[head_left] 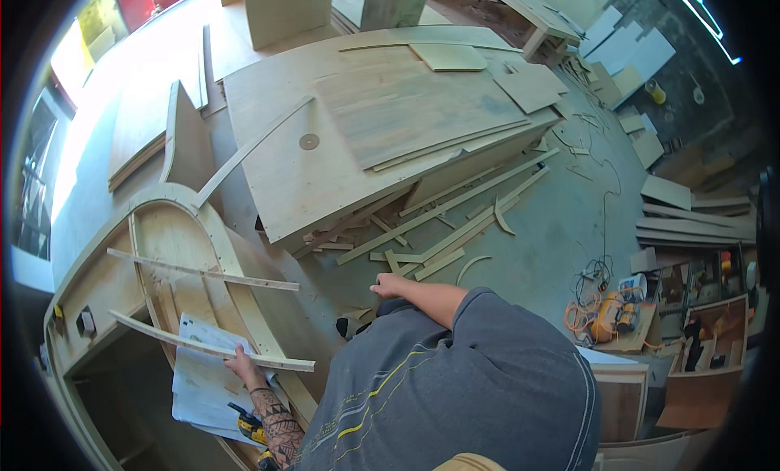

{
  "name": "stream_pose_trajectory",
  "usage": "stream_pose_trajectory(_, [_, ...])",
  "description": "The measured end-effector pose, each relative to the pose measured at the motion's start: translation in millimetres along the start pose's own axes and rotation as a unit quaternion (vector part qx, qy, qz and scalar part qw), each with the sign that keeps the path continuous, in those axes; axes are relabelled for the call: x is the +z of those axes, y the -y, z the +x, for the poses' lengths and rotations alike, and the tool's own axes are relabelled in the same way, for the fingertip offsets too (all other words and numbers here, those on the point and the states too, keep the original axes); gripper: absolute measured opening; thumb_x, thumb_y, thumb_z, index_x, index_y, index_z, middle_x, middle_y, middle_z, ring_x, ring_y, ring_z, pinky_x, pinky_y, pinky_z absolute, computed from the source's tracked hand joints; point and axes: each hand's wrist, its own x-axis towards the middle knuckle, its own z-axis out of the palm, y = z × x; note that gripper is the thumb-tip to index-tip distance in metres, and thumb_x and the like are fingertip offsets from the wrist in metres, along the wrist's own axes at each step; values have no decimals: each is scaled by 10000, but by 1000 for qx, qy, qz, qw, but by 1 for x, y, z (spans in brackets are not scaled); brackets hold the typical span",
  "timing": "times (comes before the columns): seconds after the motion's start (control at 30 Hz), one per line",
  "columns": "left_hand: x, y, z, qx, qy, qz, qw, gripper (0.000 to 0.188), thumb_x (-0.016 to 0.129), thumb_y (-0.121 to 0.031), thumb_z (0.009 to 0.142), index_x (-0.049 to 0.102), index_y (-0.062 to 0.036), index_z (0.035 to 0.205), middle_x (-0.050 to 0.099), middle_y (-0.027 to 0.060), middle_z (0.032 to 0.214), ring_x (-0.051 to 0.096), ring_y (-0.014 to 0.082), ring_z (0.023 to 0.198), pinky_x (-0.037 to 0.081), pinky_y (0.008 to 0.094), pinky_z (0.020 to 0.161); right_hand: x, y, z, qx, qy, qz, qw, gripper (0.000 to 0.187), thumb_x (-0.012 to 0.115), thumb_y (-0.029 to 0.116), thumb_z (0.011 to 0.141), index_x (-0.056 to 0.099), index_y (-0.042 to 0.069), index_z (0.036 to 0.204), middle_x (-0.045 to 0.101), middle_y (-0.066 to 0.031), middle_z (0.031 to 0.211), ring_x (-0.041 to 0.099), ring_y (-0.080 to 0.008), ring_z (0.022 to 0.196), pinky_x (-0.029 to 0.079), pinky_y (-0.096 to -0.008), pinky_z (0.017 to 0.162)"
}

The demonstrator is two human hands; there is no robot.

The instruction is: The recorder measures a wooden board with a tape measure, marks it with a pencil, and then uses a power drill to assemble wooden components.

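Observation:
My left hand (242, 365) is closed on a long, slightly curved wooden strip (175, 339), near its right end. The strip lies across a large rounded plywood frame (215, 235). Farther off, a second curved strip (199, 271) spans the same frame, with no hand on it. Beneath the held strip are printed paper sheets (203, 399), and a yellow and black power tool (252, 426) sits by my left forearm. Out in front of my body, my right hand (390, 286) is curled closed; whatever its fingers may hold is hidden.
A large plywood box-like platform (276, 219) stands ahead, with loose panels on top. Wooden offcuts (455, 235) litter the floor beside it. At right lie an orange hose (575, 315), a yellow machine (609, 317) and open wooden bins (711, 349). A cable (609, 203) trails over the floor.

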Motion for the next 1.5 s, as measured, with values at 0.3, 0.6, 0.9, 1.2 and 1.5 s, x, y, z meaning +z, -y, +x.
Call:
stream_pose_trajectory(0.3, [29, -63, -33, 167, -244, 387, 873, 1034, 841, -342, 907, 227, -68, 1692, 504, 349, 1495, 505, 507, 1366, 455, 600, 1084, 17, -129, -52, 121, -58, 99, 986, 414, 737, 444, 970, 780, 42, 1057, 798, -193, 1055, 765, -365, 1035, 577, -476, 942])
stream_pose_trajectory(0.6, [222, -88, -234, 537, 55, 303, 785, 925, 762, -201, 963, 234, -85, 1713, 434, 286, 1541, 511, 457, 1328, 415, 537, 1186, -14, -230, -89, 71, -94, 216, 969, 477, 732, 441, 982, 737, 31, 1225, 775, -218, 1180, 733, -384, 1142, 571, -472, 984])
stream_pose_trajectory(0.9, [422, 6, -449, 358, 503, 377, 690, 801, 750, -243, 966, 366, -8, 1629, 571, 293, 1371, 595, 410, 1251, 525, 469, 1053, -71, -500, -231, 293, -282, 392, 825, 413, 696, 420, 1018, 752, 52, 1198, 778, -187, 1185, 741, -356, 1116, 578, -455, 969])
stream_pose_trajectory(1.2, [523, 36, -557, 361, 667, 470, 451, 632, 761, -268, 950, 560, -12, 1492, 738, 276, 1171, 740, 403, 1102, 581, 466, 982, 41, -629, -374, 503, -385, 446, 632, 400, 661, 344, 1030, 698, -37, 1146, 755, -221, 1076, 738, -367, 1004, 563, -474, 885])
stream_pose_trajectory(1.5, [651, 94, -580, 361, 643, 597, 317, 619, 701, -441, 978, 675, 34, 1375, 702, 293, 1358, 669, 457, 1279, 533, 467, 1102, 156, -556, -298, 393, -206, 576, 686, 368, 662, 334, 987, 732, -7, 1108, 734, -157, 829, 722, -323, 748, 570, -452, 726])
